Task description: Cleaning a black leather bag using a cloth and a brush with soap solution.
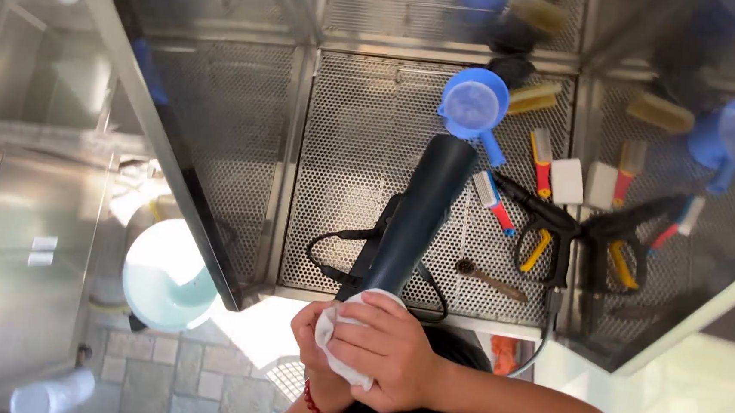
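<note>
Hands are clasping a white cloth [342,344] over the near end of a long dark tapered tube [419,215], right hand [387,353] outermost, left hand [313,342] seemingly pinching underneath, the tube's axis running away over the perforated steel table [363,146].

Both hands [375,349] press a white cloth [337,334] against a dark tube's [423,215] end.

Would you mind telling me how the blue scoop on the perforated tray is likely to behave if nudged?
The blue scoop looks like thin plastic, so probably light and stiff. It seems to rest with its round bowl upward, so it may slide across the perforated tray and pivot about its handle rather than roll.
</note>
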